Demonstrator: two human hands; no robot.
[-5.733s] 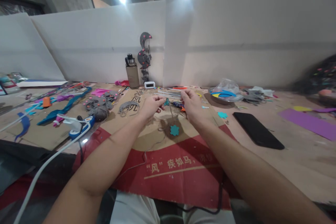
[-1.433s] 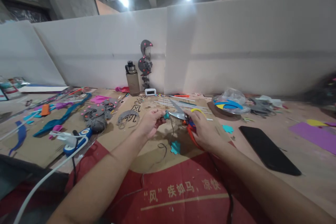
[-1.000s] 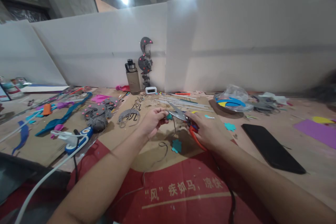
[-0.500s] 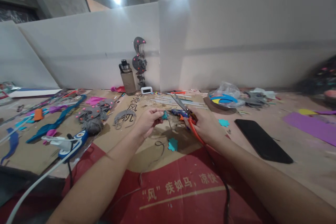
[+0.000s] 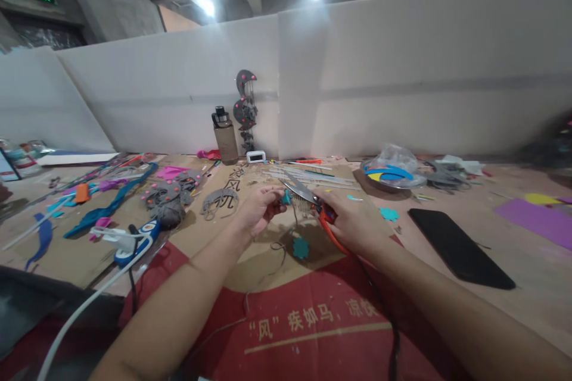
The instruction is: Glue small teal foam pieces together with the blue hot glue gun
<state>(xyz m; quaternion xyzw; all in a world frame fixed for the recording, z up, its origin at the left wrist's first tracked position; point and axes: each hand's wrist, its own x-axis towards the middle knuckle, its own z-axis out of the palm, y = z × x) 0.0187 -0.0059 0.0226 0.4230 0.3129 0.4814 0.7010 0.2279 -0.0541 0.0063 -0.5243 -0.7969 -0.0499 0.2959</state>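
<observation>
Left hand: on my feed the left hand (image 5: 258, 213) is raised just above the work surface. Its thumb and fingertips are pinched together on a small teal foam piece (image 5: 286, 197).
Right hand: the right hand (image 5: 353, 223) is wrapped tight around the looped handles of the orange-handled steel scissors (image 5: 308, 195).
Scissors: the blades point up and to the left, with the tips just beside the teal piece. I cannot tell whether the blades are apart, or whether they touch the foam.
Teal piece: it is held in the air between the two hands, over the brown part of the brown-and-red printed cardboard sheet (image 5: 313, 321).
Below the hands: a teal flower-shaped foam cutout (image 5: 301, 247) lies flat on the cardboard, with a thin dark thread (image 5: 279, 248) curling just beside it.
Right of me: a flat black rectangular slab (image 5: 460, 247) lies on the table, well apart from the right hand. A second teal foam cutout (image 5: 389, 213) lies between the two.
Left of me: a blue-and-white glue gun (image 5: 136, 237) rests at the cardboard's edge, with a white cable running off it.
Back edge: a brown translucent water bottle with a black cap (image 5: 225, 141) stands against the white partition. A small white digital clock (image 5: 256, 156) sits near it.
</observation>
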